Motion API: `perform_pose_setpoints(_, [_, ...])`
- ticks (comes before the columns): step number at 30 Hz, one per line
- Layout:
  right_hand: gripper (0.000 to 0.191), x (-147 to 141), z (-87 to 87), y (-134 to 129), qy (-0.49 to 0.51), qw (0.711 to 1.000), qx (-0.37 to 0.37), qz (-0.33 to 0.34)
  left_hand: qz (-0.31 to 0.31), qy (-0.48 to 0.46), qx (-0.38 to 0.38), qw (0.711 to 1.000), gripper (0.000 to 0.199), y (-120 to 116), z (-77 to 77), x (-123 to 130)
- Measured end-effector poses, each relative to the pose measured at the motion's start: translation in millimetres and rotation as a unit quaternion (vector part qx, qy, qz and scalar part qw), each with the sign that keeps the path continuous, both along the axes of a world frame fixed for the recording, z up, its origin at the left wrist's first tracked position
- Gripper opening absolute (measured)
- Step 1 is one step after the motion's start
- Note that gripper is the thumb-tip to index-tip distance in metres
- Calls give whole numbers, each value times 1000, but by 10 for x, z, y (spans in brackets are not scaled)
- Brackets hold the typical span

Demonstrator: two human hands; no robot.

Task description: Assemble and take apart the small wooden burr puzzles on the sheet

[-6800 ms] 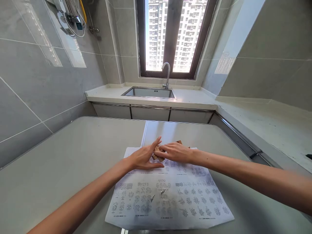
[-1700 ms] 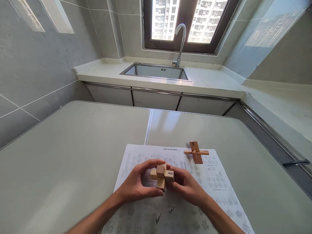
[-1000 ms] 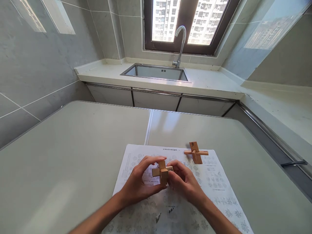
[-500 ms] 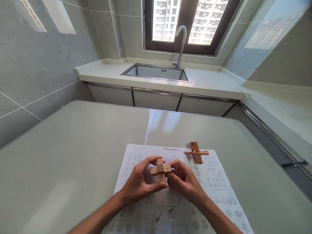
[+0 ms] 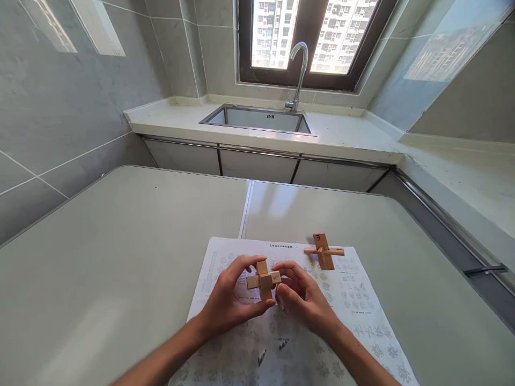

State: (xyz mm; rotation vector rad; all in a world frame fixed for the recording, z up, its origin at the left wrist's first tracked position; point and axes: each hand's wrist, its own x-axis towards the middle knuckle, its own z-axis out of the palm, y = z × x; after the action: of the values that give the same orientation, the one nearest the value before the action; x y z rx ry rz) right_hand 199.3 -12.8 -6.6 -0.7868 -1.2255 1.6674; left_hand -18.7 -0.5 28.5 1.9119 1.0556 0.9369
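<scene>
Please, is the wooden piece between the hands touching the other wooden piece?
Apart. The head view shows the held wooden piece and the other wooden piece with printed paper visible between them.

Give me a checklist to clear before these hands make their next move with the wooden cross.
1. Left hand has the wooden cross steady: ok, held between fingers above and thumb below.
2. Right hand gripping firmly: cannot tell; its fingertips are at the cross's right end, pressure unclear.
3. Other wooden piece out of the way: ok, it sits apart at the sheet's far right.
4. Printed sheet fully in view: not ok, hands and forearms cover part.
5. Joints inside the cross seated: cannot tell, hidden.
</scene>
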Motion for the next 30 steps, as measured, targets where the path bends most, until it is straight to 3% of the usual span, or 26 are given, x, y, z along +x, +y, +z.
perform_pose_setpoints(12, [33,-2,-96,-3,3,1000,-8,-15,-5,-13,60,998,73,-4,-45,39])
perform_pose_setpoints(24, [30,-23,43,-56,-71,997,9,4,-46,-13,92,995,69,-37,-136,52])
perform_pose_setpoints(30, [28,-26,14,-48,-10,1000,-23,4,-14,-10,94,995,77,-26,-135,40])
